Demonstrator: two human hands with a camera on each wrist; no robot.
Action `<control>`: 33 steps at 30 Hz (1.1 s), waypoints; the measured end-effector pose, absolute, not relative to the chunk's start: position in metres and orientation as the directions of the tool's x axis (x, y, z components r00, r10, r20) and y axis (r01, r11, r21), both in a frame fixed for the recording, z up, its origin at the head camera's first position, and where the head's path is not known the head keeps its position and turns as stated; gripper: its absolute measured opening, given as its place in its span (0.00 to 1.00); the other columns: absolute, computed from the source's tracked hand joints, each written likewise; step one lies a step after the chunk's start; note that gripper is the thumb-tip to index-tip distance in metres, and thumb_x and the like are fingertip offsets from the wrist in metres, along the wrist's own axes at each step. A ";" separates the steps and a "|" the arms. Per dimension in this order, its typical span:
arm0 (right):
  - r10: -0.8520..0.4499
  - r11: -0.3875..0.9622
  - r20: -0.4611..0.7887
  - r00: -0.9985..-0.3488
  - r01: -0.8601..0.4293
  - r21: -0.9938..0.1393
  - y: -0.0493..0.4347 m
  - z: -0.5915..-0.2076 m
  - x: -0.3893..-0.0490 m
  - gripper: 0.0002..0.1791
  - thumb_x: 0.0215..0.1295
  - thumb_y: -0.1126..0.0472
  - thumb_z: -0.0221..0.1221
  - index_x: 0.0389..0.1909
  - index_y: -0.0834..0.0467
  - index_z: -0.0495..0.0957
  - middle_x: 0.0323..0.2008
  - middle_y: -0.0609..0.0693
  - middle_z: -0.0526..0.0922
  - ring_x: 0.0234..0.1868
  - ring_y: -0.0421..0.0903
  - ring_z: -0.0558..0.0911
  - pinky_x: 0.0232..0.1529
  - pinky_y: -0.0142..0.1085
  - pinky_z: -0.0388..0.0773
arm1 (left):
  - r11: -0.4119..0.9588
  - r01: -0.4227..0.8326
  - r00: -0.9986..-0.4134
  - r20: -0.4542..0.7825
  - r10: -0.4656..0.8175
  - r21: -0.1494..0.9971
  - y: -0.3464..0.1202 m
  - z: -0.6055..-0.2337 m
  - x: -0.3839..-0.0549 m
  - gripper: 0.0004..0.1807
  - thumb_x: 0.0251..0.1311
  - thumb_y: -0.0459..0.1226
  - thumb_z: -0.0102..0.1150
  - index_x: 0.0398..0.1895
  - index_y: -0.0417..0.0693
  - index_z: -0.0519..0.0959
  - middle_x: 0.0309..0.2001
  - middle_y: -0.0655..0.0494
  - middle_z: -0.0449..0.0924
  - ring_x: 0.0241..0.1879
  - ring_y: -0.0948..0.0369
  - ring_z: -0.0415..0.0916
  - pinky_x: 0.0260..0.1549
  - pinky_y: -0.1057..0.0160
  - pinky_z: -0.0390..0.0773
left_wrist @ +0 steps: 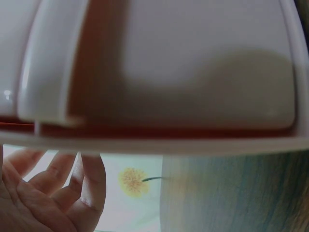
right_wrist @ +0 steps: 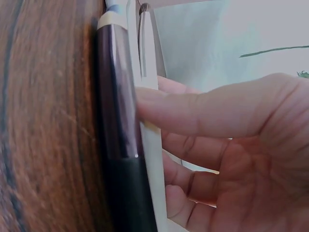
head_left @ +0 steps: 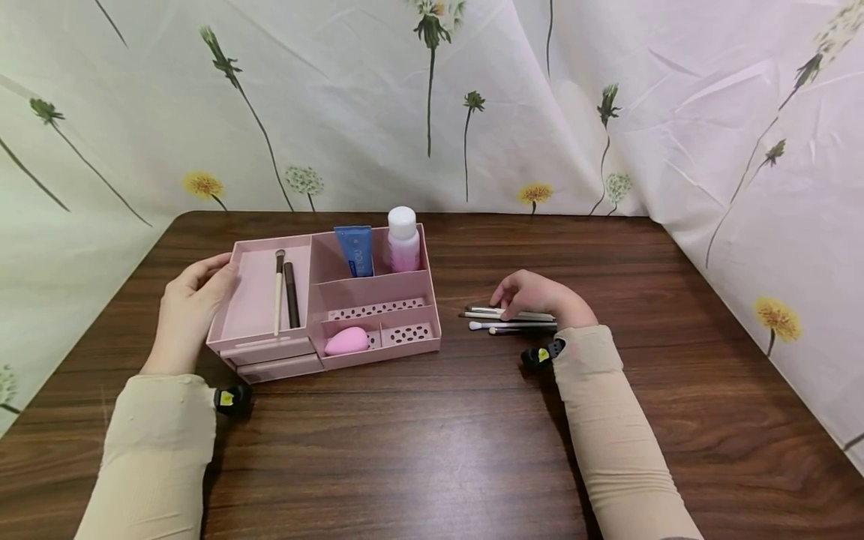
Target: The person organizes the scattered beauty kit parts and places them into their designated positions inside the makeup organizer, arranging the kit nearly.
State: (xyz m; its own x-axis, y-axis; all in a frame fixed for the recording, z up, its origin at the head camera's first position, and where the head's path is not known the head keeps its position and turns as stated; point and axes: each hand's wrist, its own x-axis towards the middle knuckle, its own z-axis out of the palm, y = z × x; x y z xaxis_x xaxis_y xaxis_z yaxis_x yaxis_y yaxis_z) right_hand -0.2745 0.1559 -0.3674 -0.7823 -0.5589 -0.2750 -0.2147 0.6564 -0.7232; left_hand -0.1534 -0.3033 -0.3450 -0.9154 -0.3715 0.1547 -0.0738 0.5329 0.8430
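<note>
A pink makeup organizer (head_left: 273, 351) stands left of centre on the table, and my left hand (head_left: 192, 300) touches its left side wall with the fingers. In the left wrist view those fingers (left_wrist: 89, 188) lie along the outside of the wall. To the right, my right hand (head_left: 536, 295) pinches a white-handled makeup brush (right_wrist: 153, 169) between thumb and fingers. Other makeup brushes (head_left: 520, 325) lie beside it on the table, one with a dark handle (right_wrist: 118, 92) nearest the right wrist camera. The brushes' handle ends are partly hidden by the right wrist.
In the organizer's top tray lie a light-handled brush (head_left: 278, 300) and a dark slim stick (head_left: 292, 296). A blue tube (head_left: 355, 251) and a white-capped pink bottle (head_left: 403, 251) stand at the back; a pink makeup sponge (head_left: 347, 341) sits in front. Floral cloth (head_left: 378, 135) hangs behind the table.
</note>
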 end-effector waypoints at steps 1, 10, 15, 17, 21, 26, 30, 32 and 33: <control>-0.555 0.661 -0.276 -0.785 -0.214 -0.719 0.156 -0.367 -0.274 0.14 0.57 0.74 0.63 0.46 0.73 0.79 0.29 0.49 0.77 0.31 0.41 0.73 0.36 0.33 0.72 | 0.533 -0.075 -0.916 0.153 -0.371 0.843 -0.303 -0.345 -0.153 0.34 0.69 0.57 0.50 0.69 0.44 0.70 0.34 0.85 0.68 0.38 0.78 0.66 0.38 0.74 0.66; -0.535 0.668 -0.206 -0.820 -0.260 -0.698 0.156 -0.355 -0.269 0.11 0.62 0.71 0.61 0.45 0.69 0.81 0.31 0.51 0.78 0.35 0.45 0.74 0.41 0.36 0.73 | 0.535 -0.077 -0.915 0.153 -0.373 0.841 -0.304 -0.345 -0.155 0.34 0.69 0.57 0.50 0.69 0.45 0.70 0.34 0.85 0.68 0.38 0.78 0.67 0.38 0.73 0.66; -0.529 0.638 -0.133 -0.838 -0.289 -0.714 0.152 -0.347 -0.264 0.11 0.62 0.72 0.61 0.45 0.70 0.80 0.33 0.52 0.79 0.37 0.45 0.75 0.41 0.35 0.73 | 0.536 -0.082 -0.914 0.151 -0.376 0.840 -0.303 -0.345 -0.154 0.34 0.69 0.57 0.49 0.69 0.45 0.70 0.35 0.84 0.68 0.38 0.77 0.66 0.38 0.73 0.65; -0.514 0.629 -0.100 -0.852 -0.295 -0.719 0.149 -0.344 -0.263 0.11 0.62 0.72 0.61 0.45 0.70 0.80 0.33 0.52 0.79 0.37 0.46 0.76 0.41 0.35 0.73 | 0.535 -0.081 -0.914 0.151 -0.376 0.841 -0.303 -0.345 -0.154 0.34 0.69 0.57 0.49 0.69 0.45 0.70 0.35 0.84 0.68 0.38 0.78 0.66 0.38 0.73 0.65; -0.475 0.613 -0.029 -0.880 -0.307 -0.728 0.144 -0.337 -0.258 0.12 0.63 0.71 0.62 0.46 0.69 0.79 0.34 0.53 0.78 0.38 0.49 0.76 0.42 0.37 0.71 | 0.534 -0.080 -0.914 0.152 -0.375 0.842 -0.303 -0.345 -0.154 0.34 0.69 0.57 0.49 0.69 0.45 0.70 0.36 0.83 0.68 0.39 0.78 0.66 0.38 0.73 0.65; -0.447 0.576 0.058 -0.893 -0.336 -0.745 0.137 -0.327 -0.253 0.13 0.64 0.69 0.62 0.48 0.67 0.78 0.36 0.54 0.79 0.37 0.48 0.77 0.41 0.36 0.72 | 0.533 -0.080 -0.914 0.151 -0.377 0.842 -0.303 -0.345 -0.154 0.34 0.68 0.57 0.50 0.69 0.45 0.70 0.35 0.84 0.68 0.38 0.78 0.66 0.38 0.73 0.66; -0.440 0.540 0.109 -0.892 -0.359 -0.761 0.133 -0.320 -0.248 0.13 0.64 0.69 0.62 0.49 0.66 0.78 0.37 0.56 0.80 0.37 0.46 0.77 0.41 0.36 0.72 | 0.534 -0.077 -0.914 0.154 -0.375 0.842 -0.303 -0.345 -0.154 0.34 0.69 0.57 0.50 0.69 0.45 0.71 0.35 0.84 0.68 0.38 0.78 0.66 0.38 0.74 0.66; -0.438 0.525 0.125 -0.890 -0.366 -0.768 0.131 -0.317 -0.245 0.13 0.65 0.68 0.62 0.49 0.65 0.78 0.37 0.56 0.80 0.37 0.45 0.77 0.41 0.35 0.72 | 0.535 -0.076 -0.914 0.156 -0.376 0.842 -0.304 -0.345 -0.154 0.34 0.69 0.57 0.50 0.69 0.45 0.71 0.35 0.85 0.68 0.38 0.78 0.66 0.38 0.74 0.66; -0.436 0.518 0.132 -0.890 -0.368 -0.772 0.130 -0.316 -0.243 0.13 0.65 0.68 0.62 0.49 0.65 0.78 0.37 0.56 0.80 0.37 0.45 0.77 0.41 0.35 0.72 | 0.535 -0.075 -0.913 0.158 -0.376 0.841 -0.304 -0.345 -0.154 0.34 0.69 0.57 0.50 0.69 0.45 0.71 0.34 0.85 0.68 0.38 0.78 0.66 0.38 0.74 0.65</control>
State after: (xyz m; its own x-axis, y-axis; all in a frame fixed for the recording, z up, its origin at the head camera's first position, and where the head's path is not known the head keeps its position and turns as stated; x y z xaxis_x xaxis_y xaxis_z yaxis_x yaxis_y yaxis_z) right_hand -0.2434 0.1300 -0.3161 -0.8901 -0.4363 0.1315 -0.3680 0.5181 -0.7721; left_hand -0.1538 -0.3037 -0.3454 -0.9132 -0.3757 0.1578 -0.0748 0.5354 0.8413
